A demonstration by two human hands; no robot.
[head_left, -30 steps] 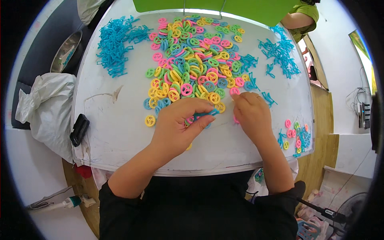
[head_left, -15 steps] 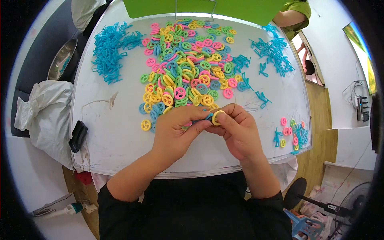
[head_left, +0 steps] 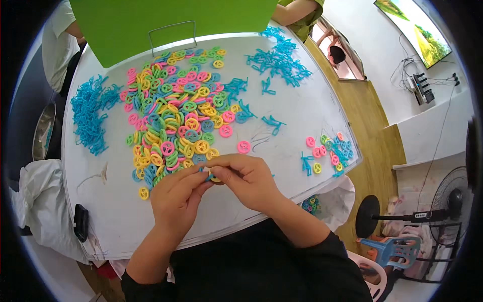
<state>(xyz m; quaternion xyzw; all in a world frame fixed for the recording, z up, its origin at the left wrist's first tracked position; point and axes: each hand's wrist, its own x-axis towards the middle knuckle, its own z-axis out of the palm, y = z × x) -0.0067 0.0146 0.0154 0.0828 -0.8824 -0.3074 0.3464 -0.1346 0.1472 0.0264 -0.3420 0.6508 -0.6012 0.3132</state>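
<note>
Both hands meet at the near edge of a heap of small plastic wheels point(head_left: 173, 118) in pink, yellow, green and blue. My left hand point(head_left: 176, 197) is closed, pinching a small blue plastic piece point(head_left: 205, 171) at its fingertips. My right hand point(head_left: 250, 183) closes thumb and forefinger on a yellow wheel point(head_left: 215, 179) held against that blue piece. Fingers cover most of both parts, so I cannot tell how they are joined. Just beyond my right hand a single pink wheel point(head_left: 243, 147) lies flat on the white table point(head_left: 274, 166).
Blue plastic pieces form piles at the left point(head_left: 89, 118) and far right point(head_left: 282, 60). A small group of wheels and blue pieces point(head_left: 327, 153) sits near the right corner. A green board point(head_left: 121, 25) stands across the far side. A black case point(head_left: 81, 222) lies at the left edge.
The view has turned to the right, so the table appears shifted left. My hands stay together on the blue piece and yellow wheel. The lone pink wheel near my right hand has come into sight.
</note>
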